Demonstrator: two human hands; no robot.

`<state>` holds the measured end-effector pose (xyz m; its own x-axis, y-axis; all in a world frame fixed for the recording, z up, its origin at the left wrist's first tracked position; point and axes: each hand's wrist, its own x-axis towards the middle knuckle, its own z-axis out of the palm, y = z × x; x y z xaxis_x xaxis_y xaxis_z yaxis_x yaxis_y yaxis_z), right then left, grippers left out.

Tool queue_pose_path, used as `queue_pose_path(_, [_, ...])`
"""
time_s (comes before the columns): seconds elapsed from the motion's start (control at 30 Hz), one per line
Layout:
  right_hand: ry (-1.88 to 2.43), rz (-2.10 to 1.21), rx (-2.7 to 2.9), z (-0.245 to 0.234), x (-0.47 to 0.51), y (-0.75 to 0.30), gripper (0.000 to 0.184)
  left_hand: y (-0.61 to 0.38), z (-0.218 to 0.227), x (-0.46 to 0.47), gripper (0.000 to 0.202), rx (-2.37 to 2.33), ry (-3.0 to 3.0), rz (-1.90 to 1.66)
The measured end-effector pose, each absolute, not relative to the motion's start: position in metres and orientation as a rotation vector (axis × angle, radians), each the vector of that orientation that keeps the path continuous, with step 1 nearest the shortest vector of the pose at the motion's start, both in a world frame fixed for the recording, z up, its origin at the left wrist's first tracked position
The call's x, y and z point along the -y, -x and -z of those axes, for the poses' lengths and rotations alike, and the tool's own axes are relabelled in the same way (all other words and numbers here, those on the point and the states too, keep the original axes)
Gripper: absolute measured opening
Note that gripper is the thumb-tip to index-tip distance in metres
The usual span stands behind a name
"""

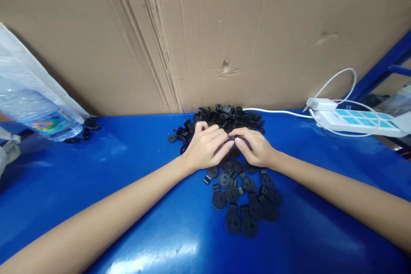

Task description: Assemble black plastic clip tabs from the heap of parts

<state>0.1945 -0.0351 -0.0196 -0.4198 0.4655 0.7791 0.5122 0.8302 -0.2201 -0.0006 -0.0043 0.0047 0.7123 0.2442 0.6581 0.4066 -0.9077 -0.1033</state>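
My left hand [205, 147] and my right hand [255, 147] meet at the middle of the blue table [128, 171], fingertips pinched together on a small black plastic part [231, 139] between them. Just beyond my hands lies a loose heap of black plastic parts [224, 120] against the cardboard. Below my hands, nearer to me, several black round parts with tabs [244, 201] lie flat in a rough cluster. Most of the pinched part is hidden by my fingers.
A cardboard wall [205, 38] stands behind the table. A clear water bottle [38, 115] lies at the left with a few black parts [84, 130] beside it. A white power strip [356, 122] with a white cable [276, 112] sits at the right.
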Motion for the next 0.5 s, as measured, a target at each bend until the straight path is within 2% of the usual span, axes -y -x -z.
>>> queue_pose_path(0.27, [0.752,0.079,2.085,0.0194,0.0344,-0.1946,0.01,0.0011,-0.0033,0.0026,0.033,0.587,2.636,1.083])
queue_pose_path(0.5, [0.801,-0.002,2.141,0.0223,0.0335,-0.1942,0.009,0.0021,-0.003,0.0021,0.032,0.578,2.602,1.027])
